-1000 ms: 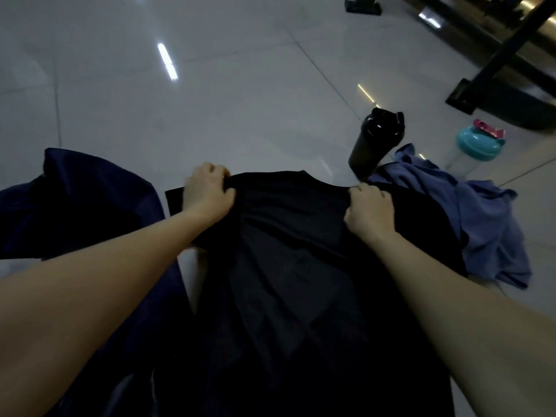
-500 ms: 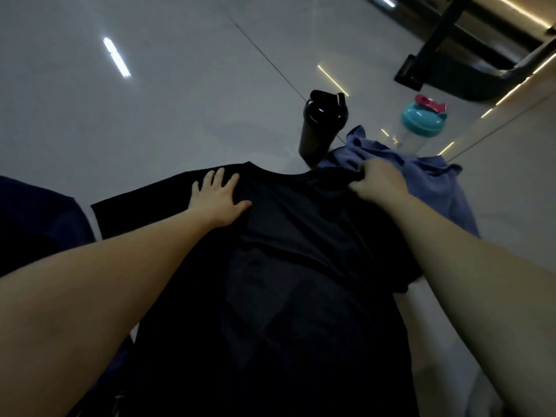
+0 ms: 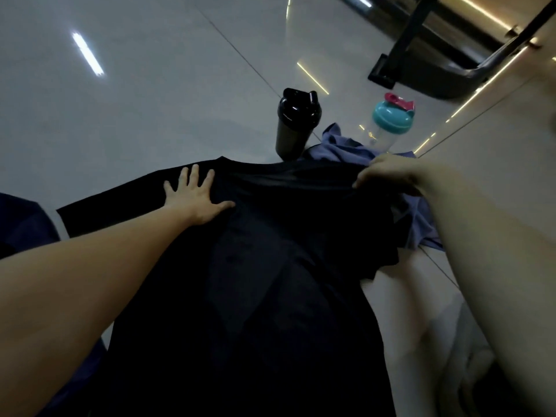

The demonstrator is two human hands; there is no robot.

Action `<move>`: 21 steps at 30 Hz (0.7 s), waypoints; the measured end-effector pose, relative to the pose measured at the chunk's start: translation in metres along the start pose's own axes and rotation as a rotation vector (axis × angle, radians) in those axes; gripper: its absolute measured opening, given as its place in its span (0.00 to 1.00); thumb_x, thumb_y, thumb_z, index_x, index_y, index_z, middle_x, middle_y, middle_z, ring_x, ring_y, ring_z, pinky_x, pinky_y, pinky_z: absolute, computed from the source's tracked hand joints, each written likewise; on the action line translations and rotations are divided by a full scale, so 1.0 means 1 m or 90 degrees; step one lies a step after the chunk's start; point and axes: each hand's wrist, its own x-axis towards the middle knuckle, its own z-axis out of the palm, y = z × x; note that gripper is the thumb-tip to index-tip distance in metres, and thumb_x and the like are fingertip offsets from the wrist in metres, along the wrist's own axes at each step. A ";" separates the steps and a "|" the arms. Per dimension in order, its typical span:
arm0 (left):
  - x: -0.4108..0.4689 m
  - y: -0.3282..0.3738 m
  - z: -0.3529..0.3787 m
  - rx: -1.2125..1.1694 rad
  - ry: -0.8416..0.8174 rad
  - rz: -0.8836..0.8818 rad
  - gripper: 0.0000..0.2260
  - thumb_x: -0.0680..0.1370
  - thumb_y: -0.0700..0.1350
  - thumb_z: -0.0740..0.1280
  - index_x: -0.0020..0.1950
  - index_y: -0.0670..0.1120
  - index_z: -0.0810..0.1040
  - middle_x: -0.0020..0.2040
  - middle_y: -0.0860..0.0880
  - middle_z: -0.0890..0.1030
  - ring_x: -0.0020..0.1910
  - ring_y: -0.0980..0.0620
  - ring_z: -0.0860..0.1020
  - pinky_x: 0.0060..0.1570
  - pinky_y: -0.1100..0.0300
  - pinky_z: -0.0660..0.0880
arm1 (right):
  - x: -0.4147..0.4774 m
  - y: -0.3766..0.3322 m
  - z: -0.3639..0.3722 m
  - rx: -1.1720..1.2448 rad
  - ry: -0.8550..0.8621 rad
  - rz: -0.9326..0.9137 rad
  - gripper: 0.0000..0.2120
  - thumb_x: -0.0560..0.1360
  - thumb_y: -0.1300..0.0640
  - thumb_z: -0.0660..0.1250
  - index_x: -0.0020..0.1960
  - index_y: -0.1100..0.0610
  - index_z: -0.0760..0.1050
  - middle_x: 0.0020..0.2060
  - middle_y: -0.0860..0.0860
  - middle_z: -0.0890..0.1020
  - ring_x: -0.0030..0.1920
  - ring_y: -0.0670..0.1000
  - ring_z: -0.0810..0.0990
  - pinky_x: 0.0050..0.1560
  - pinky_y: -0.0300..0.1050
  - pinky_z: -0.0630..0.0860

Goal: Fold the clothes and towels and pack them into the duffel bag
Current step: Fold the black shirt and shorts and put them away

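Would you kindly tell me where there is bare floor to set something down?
The wide floor beyond the shirt, left of the black bottle, is bare. The right is crowded: the teal-lidded bottle and blue cloth cluster by the right hand. Navy fabric fills the left edge.

one black shirt [image 3: 270, 281]. two bottles beyond its collar: black bottle [image 3: 296, 127], teal-lidded bottle [image 3: 388, 124]. one lilac garment [image 3: 346, 147] right of shirt, one navy cloth [image 3: 24, 224] left of it.
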 end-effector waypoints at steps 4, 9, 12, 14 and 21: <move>-0.001 0.002 -0.001 -0.001 -0.008 -0.006 0.48 0.72 0.79 0.51 0.83 0.55 0.40 0.83 0.46 0.39 0.81 0.44 0.37 0.76 0.33 0.44 | 0.001 0.009 -0.003 0.151 0.035 -0.013 0.17 0.71 0.53 0.77 0.55 0.60 0.81 0.50 0.59 0.86 0.52 0.59 0.85 0.60 0.57 0.80; -0.001 0.002 0.001 -0.002 -0.002 -0.012 0.48 0.72 0.79 0.51 0.83 0.55 0.40 0.83 0.46 0.39 0.82 0.44 0.38 0.76 0.32 0.45 | -0.002 0.014 -0.005 0.028 0.083 -0.026 0.05 0.71 0.60 0.75 0.39 0.60 0.81 0.32 0.56 0.81 0.38 0.56 0.79 0.40 0.48 0.77; 0.000 0.004 -0.002 -0.003 -0.004 -0.021 0.48 0.72 0.79 0.52 0.83 0.55 0.41 0.83 0.46 0.40 0.82 0.44 0.38 0.76 0.32 0.46 | -0.005 0.017 -0.014 0.015 0.154 -0.025 0.05 0.72 0.60 0.74 0.42 0.62 0.82 0.35 0.57 0.80 0.39 0.55 0.77 0.39 0.47 0.75; -0.001 0.010 -0.006 -0.001 -0.013 -0.041 0.47 0.73 0.78 0.53 0.83 0.54 0.42 0.83 0.45 0.41 0.82 0.42 0.40 0.75 0.32 0.47 | -0.006 0.020 -0.017 0.039 0.192 -0.038 0.10 0.72 0.59 0.76 0.46 0.66 0.83 0.39 0.59 0.81 0.40 0.55 0.79 0.42 0.49 0.76; -0.028 0.084 -0.022 0.022 0.136 0.078 0.36 0.76 0.63 0.67 0.78 0.47 0.63 0.76 0.40 0.65 0.75 0.38 0.64 0.71 0.41 0.64 | -0.013 0.025 -0.004 0.073 0.232 -0.045 0.14 0.74 0.53 0.75 0.37 0.57 0.73 0.32 0.53 0.75 0.32 0.50 0.73 0.33 0.42 0.69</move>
